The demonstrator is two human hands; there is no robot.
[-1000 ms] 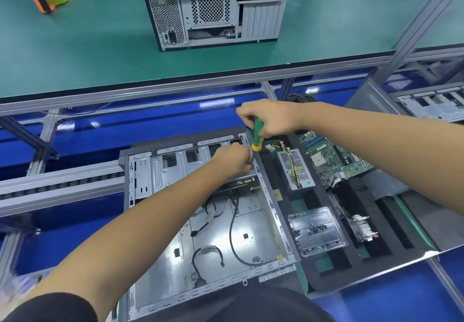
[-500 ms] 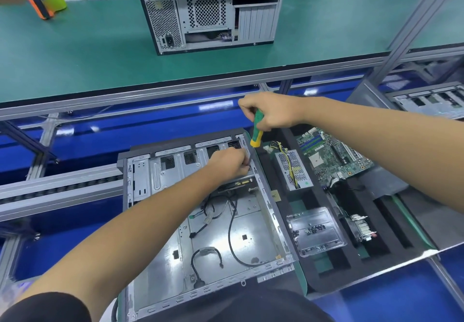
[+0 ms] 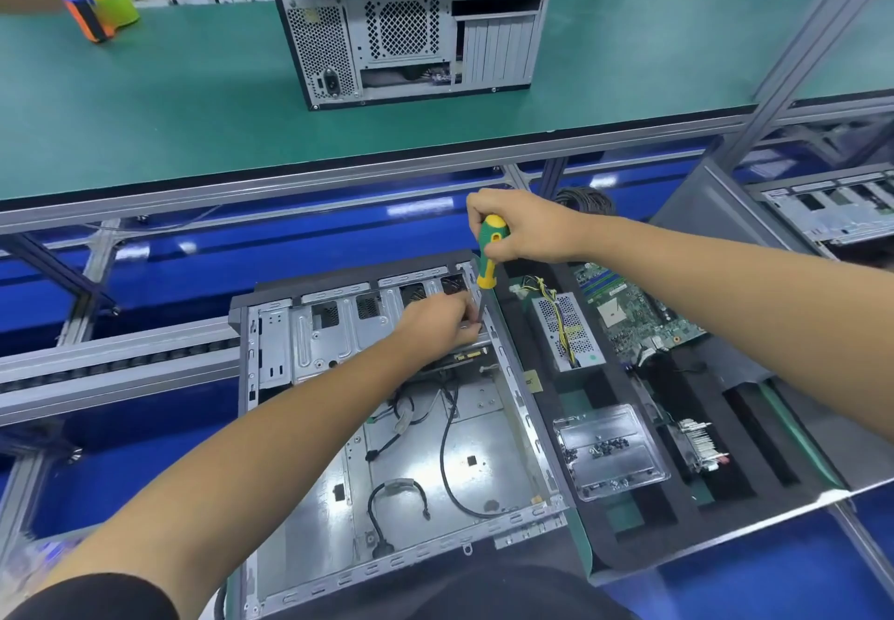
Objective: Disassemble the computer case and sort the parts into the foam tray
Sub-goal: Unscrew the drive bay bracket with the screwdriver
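Bare sheet steel of the opened computer case (image 3: 387,426), lying flat on the blue conveyor bed directly below, with loose black cables (image 3: 450,426) trailing across its floor. Judged mid-step: backing out a screw at the case's far right corner. Right hand (image 3: 527,232) wrapped round the green-and-yellow screwdriver (image 3: 489,251), held nearly upright, shaft running down toward the left hand (image 3: 442,322). Left hand curled at the tip, seemingly pinching or steadying the screw there; exact hold hidden by the fingers. Just beside the case's right edge, black foam tray (image 3: 643,513) already carrying a power supply (image 3: 568,329), a motherboard (image 3: 638,314) and a clear screw box (image 3: 609,450) with small screws inside. Next move probably calling for steady downward pressure while turning, then lifting the freed screw across to that box. Farther off, second closed case (image 3: 411,33) on the green desk (image 3: 193,111), tape dispenser (image 3: 96,7) near its far left corner.
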